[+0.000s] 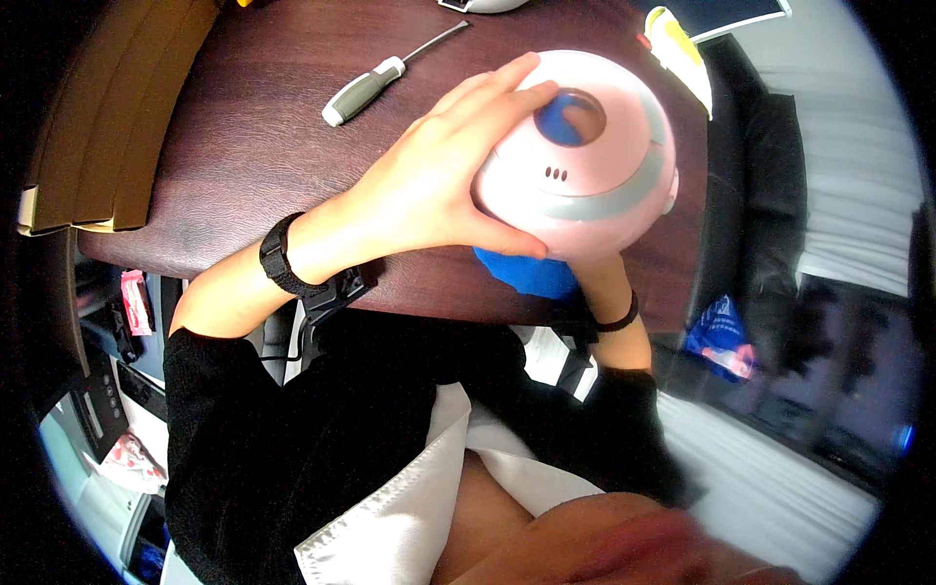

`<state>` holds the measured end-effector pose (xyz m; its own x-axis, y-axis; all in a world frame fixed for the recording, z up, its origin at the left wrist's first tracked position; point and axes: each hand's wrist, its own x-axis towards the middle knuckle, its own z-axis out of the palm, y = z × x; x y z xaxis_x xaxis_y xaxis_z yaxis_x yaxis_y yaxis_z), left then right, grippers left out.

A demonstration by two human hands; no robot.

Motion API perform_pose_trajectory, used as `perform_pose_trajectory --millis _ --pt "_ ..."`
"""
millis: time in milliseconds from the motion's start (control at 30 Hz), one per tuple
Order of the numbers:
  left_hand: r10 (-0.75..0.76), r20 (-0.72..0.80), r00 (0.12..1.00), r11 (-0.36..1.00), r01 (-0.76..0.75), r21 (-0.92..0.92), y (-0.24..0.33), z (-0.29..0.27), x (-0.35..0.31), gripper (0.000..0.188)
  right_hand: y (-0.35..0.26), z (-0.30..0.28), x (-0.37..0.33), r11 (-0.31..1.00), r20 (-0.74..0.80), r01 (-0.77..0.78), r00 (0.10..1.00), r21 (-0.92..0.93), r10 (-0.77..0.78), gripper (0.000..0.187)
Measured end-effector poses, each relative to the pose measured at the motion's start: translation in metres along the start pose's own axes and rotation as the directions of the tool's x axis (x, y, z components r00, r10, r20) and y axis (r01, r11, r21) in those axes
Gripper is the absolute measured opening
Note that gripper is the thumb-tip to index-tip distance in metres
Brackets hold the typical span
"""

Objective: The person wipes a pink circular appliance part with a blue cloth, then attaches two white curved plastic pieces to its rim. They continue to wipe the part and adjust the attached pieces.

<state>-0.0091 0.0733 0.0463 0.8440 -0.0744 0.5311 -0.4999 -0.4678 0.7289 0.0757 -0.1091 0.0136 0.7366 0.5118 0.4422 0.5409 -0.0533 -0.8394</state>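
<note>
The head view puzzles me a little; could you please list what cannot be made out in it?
Head view, right hand: mostly hidden behind the pink device.
Head view, blue item: partly covered by the device.
Head view, white object: cut off by the top edge.

The rim is blurred, but this looks like a home workspace. Pale folded fabric (853, 210) hangs beyond the brown desk's (244, 166) right edge; a screwdriver (363, 92) lies toward its far edge, cardboard (107, 127) along its left.
</note>
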Motion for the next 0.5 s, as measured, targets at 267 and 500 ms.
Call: perform_pose_trajectory --millis 267,500 --pt "0.017 -0.008 1.0 0.998 -0.016 0.062 -0.002 0.001 0.0 0.107 0.011 0.02 0.007 1.0 -0.007 0.029 1.0 0.008 -0.029 0.045" --pt "0.02 0.003 1.0 0.999 -0.02 0.027 -0.003 0.003 -0.001 0.11 0.01 0.019 0.006 1.0 -0.014 0.029 0.999 0.007 -0.029 0.044"
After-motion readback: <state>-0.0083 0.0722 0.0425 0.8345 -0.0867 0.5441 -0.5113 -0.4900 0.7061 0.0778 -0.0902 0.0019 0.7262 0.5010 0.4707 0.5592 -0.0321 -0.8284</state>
